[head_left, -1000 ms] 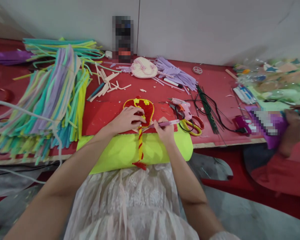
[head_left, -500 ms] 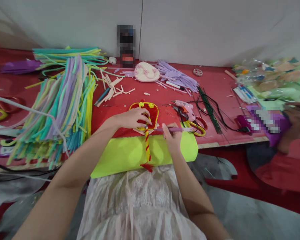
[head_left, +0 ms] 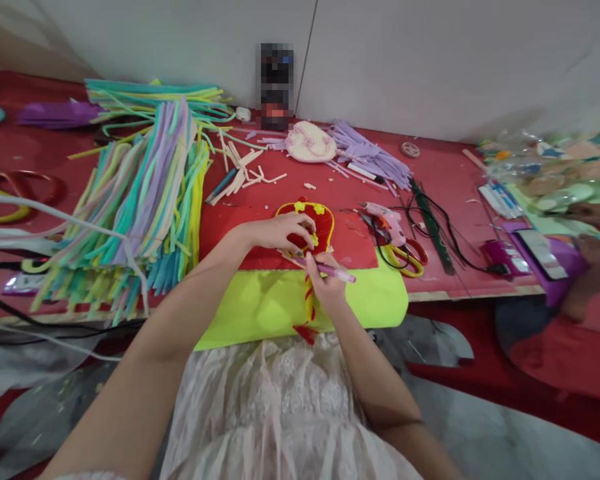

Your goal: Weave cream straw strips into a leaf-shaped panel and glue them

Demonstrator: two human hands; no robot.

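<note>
A red craft piece with a yellow edging (head_left: 330, 217) and small yellow flowers lies on the table. My left hand (head_left: 283, 233) rests over its left side, fingers curved onto it; exactly what the fingertips pinch is hidden. In my right hand (head_left: 326, 283) is a slim purple pen (head_left: 341, 273), its left end close to the piece's lower edge and my left fingertips. A twisted red and yellow cord (head_left: 309, 307) hangs below, ending in a red tassel (head_left: 306, 333). Under my hands is a bright yellow-green sheet (head_left: 260, 300) at the table's front edge.
Left of me lies a big bundle of pastel pipe cleaners (head_left: 130, 193). To the right are a pink glue gun (head_left: 386, 220), scissors (head_left: 405, 260) and a dark cable (head_left: 443, 233). A phone (head_left: 276, 87) leans on the wall. Another person's arm (head_left: 587, 280) is at the far right.
My right hand has moved left with the pen, bringing its end to the lower edge of the craft piece. My left hand stays on the piece. The whole view has shifted slightly.
</note>
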